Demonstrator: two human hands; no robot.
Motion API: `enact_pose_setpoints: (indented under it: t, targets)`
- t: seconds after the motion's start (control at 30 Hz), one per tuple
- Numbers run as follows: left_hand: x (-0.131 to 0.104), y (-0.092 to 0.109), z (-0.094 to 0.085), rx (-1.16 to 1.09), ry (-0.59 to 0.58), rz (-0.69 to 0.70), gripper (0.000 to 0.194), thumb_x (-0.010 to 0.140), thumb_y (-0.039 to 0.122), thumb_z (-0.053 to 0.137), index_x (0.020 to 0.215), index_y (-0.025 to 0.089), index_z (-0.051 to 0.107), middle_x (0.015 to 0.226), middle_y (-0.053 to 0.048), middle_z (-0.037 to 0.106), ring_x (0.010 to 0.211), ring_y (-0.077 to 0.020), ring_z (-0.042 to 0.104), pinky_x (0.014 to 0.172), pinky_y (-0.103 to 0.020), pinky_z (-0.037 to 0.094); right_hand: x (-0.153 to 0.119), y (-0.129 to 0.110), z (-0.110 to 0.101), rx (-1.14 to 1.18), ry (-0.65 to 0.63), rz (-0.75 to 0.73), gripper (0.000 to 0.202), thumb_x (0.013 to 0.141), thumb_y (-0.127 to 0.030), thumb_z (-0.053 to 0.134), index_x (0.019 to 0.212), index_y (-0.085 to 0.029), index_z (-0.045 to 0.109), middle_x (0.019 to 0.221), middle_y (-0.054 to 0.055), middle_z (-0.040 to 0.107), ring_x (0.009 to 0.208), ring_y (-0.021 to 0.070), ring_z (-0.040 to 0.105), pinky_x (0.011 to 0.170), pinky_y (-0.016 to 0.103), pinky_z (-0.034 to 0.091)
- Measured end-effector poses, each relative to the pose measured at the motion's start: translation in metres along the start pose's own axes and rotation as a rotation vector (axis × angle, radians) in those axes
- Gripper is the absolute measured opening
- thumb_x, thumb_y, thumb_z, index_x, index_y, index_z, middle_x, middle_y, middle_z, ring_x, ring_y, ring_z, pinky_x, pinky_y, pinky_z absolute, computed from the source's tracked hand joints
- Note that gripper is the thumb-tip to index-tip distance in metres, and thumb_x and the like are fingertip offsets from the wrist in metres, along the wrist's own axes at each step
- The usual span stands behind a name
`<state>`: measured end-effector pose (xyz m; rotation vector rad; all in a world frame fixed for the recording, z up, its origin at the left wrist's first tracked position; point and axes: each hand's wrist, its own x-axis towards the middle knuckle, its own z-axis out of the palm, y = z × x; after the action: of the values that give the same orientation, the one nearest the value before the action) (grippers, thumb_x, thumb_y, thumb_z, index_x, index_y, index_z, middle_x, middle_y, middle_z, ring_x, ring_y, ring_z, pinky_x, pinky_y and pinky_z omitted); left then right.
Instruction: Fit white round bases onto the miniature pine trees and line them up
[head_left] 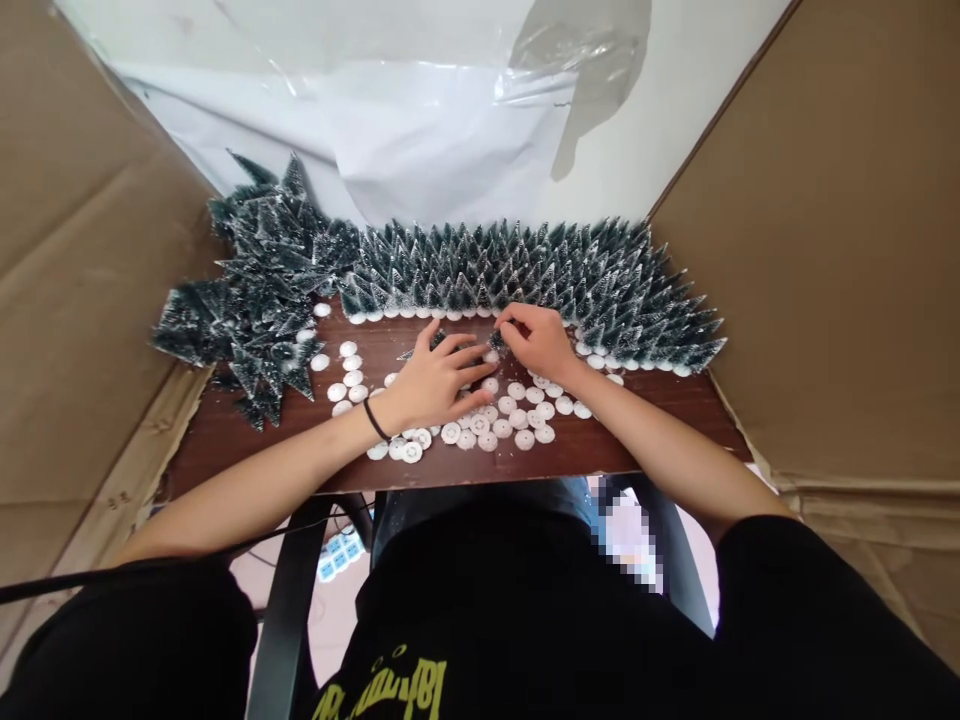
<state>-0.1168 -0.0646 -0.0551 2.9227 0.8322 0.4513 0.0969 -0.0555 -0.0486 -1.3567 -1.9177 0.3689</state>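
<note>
Supporting the whole spread is a brown table (682,395), its far part taken up by a dense block of upright frosted trees (480,265). Left of that block sprawls a jumbled heap of similar trees (262,250), many tipped on their sides. In front of the block are the person's two hands, just beside each other: the left hand (442,375) is palm down with its fingers spread, partly over another tree (407,355), while the right hand (541,340), close to the block's front edge, has thumb and forefinger drawn together, seemingly on a small tree (495,340) that the fingers largely hide. Smallest are the white discs (487,440), scattered and overlapping on the block's near side. Because the right hand sits so close, a careless knuckle could topple the block's front row; a forearm swept sideways could push discs off the table's near edge; and a loose pinch could let the small tree tilt or slip.
</note>
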Motion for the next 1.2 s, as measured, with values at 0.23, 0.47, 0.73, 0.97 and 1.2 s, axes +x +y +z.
enact_pose_setpoints:
  t: [0.23,0.47,0.73,0.97,1.2]
  targets:
    - [0.0,0.001,-0.003,-0.021,-0.002,-0.025,0.045,0.1,0.053,0.043,0.127,0.029,0.07,0.135,-0.007,0.067,0.133,-0.0329,0.051,0.121,-0.073,0.003,0.002,0.001,0.001,-0.002,-0.038,-0.014,0.023,0.083,-0.02,0.044,0.078,-0.019,0.067,0.078,0.003,0.072,0.068,0.0164,0.058,0.072,0.027,0.043]
    - [-0.001,0.001,-0.001,-0.03,-0.002,-0.036,0.044,0.102,0.052,0.041,0.128,0.029,0.069,0.134,-0.007,0.068,0.133,-0.033,0.052,0.12,-0.074,0.001,0.001,0.005,0.002,-0.053,-0.042,-0.07,0.025,0.085,-0.021,0.043,0.08,-0.019,0.067,0.085,0.007,0.073,0.082,0.0196,0.064,0.079,0.029,0.045]
    - [-0.002,-0.001,0.0,-0.025,-0.001,-0.026,0.041,0.102,0.048,0.042,0.127,0.031,0.07,0.134,-0.006,0.068,0.133,-0.0317,0.052,0.121,-0.074,0.0,-0.002,0.005,0.001,-0.207,-0.099,-0.139,0.029,0.093,-0.02,0.041,0.091,-0.019,0.07,0.092,0.008,0.073,0.091,0.0213,0.063,0.083,0.031,0.045]
    - [0.0,0.0,-0.001,-0.055,0.004,-0.03,0.04,0.102,0.046,0.043,0.126,0.03,0.071,0.128,-0.007,0.071,0.131,-0.032,0.053,0.12,-0.074,0.0,-0.007,-0.009,-0.013,-0.403,-0.28,-0.292,0.031,0.098,-0.02,0.038,0.1,-0.017,0.069,0.097,0.012,0.071,0.095,0.0238,0.058,0.071,0.031,0.039]
    - [0.001,-0.001,-0.002,-0.078,0.024,-0.055,0.041,0.102,0.047,0.042,0.119,0.027,0.073,0.125,-0.006,0.072,0.129,-0.031,0.055,0.121,-0.073,0.003,-0.006,-0.015,-0.017,-0.45,-0.355,-0.238,0.028,0.097,-0.016,0.041,0.105,-0.016,0.067,0.105,0.013,0.071,0.097,0.0242,0.06,0.071,0.032,0.038]
